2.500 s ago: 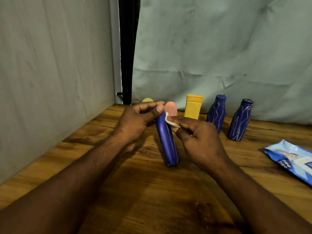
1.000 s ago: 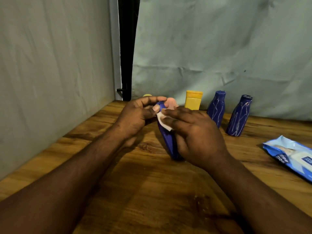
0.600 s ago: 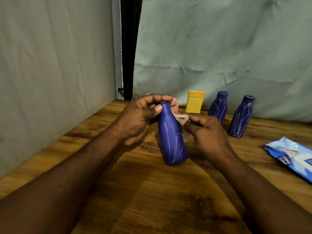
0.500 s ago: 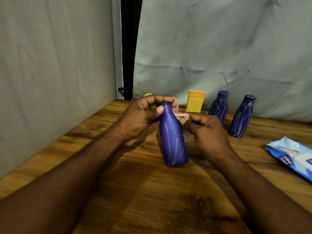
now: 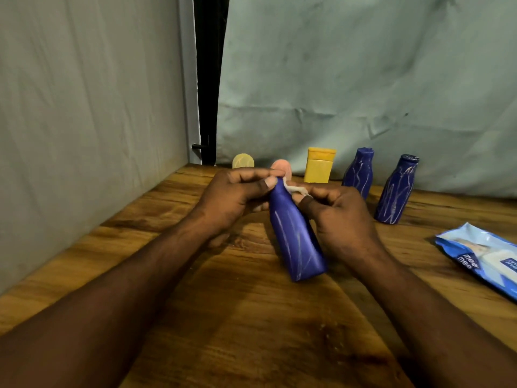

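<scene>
Left hand (image 5: 237,191): we pinch the top of blue bottle (image 5: 296,236), thumb and fingers curled round neck. Bottle at centre of worktop (image 5: 251,317), base down, leaning toward left hand. A second ago right hand covered its body; now body bare. White wipe scrap (image 5: 293,189) has moved up to neck, pinched in right hand (image 5: 341,217) fingertips. We judge body done – neck being wiped now. Further right: spare blue bottle (image 5: 359,172), second spare bottle (image 5: 397,191), wipes pack (image 5: 481,253) – unmoved.
</scene>
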